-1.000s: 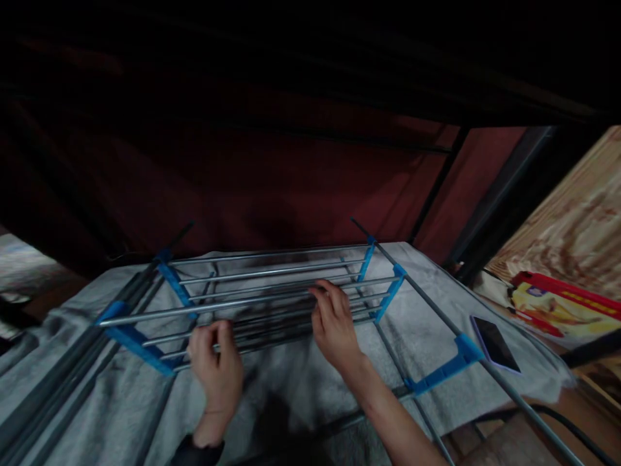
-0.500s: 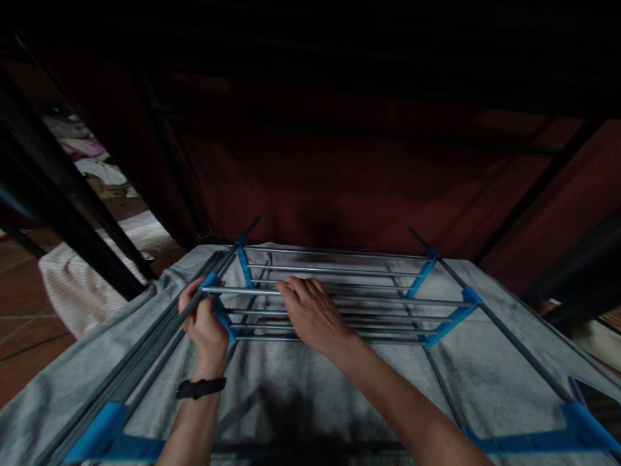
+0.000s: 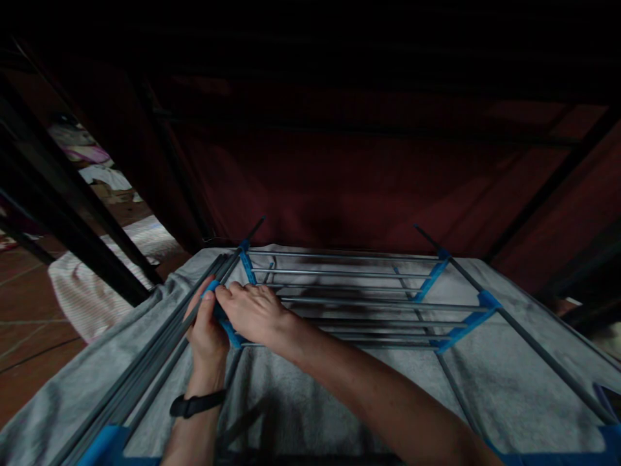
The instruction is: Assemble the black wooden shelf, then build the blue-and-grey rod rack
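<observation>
A metal rack with grey tubes (image 3: 388, 303) and blue plastic brackets stands in front of me, looking like a clothes drying rack. My left hand (image 3: 206, 336), with a dark band on the wrist, is wrapped round the left side tube at a blue bracket (image 3: 212, 286). Right beside it, my right hand (image 3: 250, 314) is closed over the left end of the front crossbar, against that same bracket. Its fingertips are partly hidden. At the crossbar's far end sits another blue bracket (image 3: 470, 320).
Several loose-looking grey tubes (image 3: 145, 369) run along the left side. Grey cloth (image 3: 301, 401) lies under the rack. Behind it hangs a dark red curtain (image 3: 310, 188). Black posts (image 3: 104, 223) and a striped cloth (image 3: 92, 285) are on the left.
My right hand has slid left along the crossbar, from its middle to the bracket beside my left hand. The left hand keeps its hold. The view has shifted slightly.
</observation>
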Action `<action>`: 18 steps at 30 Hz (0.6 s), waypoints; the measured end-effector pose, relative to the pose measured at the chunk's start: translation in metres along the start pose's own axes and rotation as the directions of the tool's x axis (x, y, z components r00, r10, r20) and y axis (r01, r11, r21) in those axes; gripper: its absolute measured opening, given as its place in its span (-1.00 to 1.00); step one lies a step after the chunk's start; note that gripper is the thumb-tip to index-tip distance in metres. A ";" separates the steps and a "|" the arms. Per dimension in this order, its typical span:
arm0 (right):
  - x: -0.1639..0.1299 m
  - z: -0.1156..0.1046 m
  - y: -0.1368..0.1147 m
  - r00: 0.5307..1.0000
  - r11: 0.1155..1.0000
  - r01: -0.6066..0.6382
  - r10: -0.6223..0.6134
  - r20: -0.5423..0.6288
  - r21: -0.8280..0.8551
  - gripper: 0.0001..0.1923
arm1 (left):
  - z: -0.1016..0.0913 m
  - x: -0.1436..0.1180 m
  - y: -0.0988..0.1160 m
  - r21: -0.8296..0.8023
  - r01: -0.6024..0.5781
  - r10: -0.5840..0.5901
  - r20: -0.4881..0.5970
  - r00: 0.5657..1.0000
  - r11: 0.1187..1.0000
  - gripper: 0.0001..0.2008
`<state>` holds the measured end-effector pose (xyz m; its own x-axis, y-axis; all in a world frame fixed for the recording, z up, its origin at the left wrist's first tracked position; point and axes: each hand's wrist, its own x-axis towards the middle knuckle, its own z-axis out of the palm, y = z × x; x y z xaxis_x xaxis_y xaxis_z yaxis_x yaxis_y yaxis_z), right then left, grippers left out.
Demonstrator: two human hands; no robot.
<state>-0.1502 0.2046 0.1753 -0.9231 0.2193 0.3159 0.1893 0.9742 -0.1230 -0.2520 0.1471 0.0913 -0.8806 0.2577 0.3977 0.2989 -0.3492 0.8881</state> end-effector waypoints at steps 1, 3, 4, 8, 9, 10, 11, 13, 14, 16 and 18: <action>0.002 0.003 0.002 1.000 1.000 0.002 -0.002 0.028 0.016 -0.71 | 0.000 0.000 0.000 -0.008 0.000 0.000 -0.005 1.000 1.000 -0.51; 0.003 0.008 0.006 0.997 0.999 -0.001 -0.002 0.072 0.041 -0.71 | 0.000 -0.001 -0.002 -0.015 -0.021 0.021 -0.039 0.999 1.000 -0.55; 0.003 0.011 0.007 0.997 0.999 -0.002 -0.001 0.079 0.046 -0.70 | 0.000 -0.001 -0.004 -0.020 -0.036 0.035 -0.048 0.998 0.999 -0.56; 0.001 0.016 0.012 0.998 0.999 0.007 -0.011 0.067 0.046 -0.67 | -0.005 -0.004 -0.009 0.019 -0.121 0.121 -0.011 0.993 0.992 -0.56; 0.001 0.016 0.012 0.997 0.999 0.012 -0.016 0.072 0.052 -0.66 | -0.006 -0.005 -0.011 0.060 -0.144 0.145 -0.001 0.989 0.988 -0.56; 0.001 0.016 0.012 0.997 0.998 0.014 -0.019 0.079 0.059 -0.66 | -0.007 -0.007 -0.012 0.111 -0.163 0.164 0.000 0.987 0.980 -0.56; 0.002 0.015 0.012 0.996 0.998 0.016 -0.021 0.086 0.066 -0.66 | -0.007 -0.009 -0.014 0.164 -0.171 0.175 -0.007 0.985 0.971 -0.56; 0.002 0.014 0.013 0.995 0.997 0.025 -0.032 0.095 0.075 -0.66 | -0.008 -0.013 -0.018 0.258 -0.165 0.178 -0.028 0.984 0.952 -0.56; 0.002 0.014 0.013 0.995 0.997 0.032 -0.039 0.093 0.077 -0.66 | -0.008 -0.015 -0.020 0.286 -0.148 0.168 -0.045 0.985 0.947 -0.56; 0.003 0.014 0.014 0.995 0.996 0.047 -0.054 0.088 0.077 -0.68 | -0.010 -0.015 -0.027 0.287 -0.109 0.139 -0.086 0.987 0.952 -0.57; 0.004 0.014 0.014 0.994 0.995 0.055 -0.062 0.091 0.079 -0.70 | -0.012 -0.013 -0.033 0.246 -0.079 0.111 -0.118 0.987 0.966 -0.59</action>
<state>-0.1559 0.2187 0.1617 -0.9598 0.1524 0.2358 0.1111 0.9775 -0.1792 -0.2545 0.1449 0.0536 -0.8792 0.1088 0.4638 0.4490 -0.1359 0.8831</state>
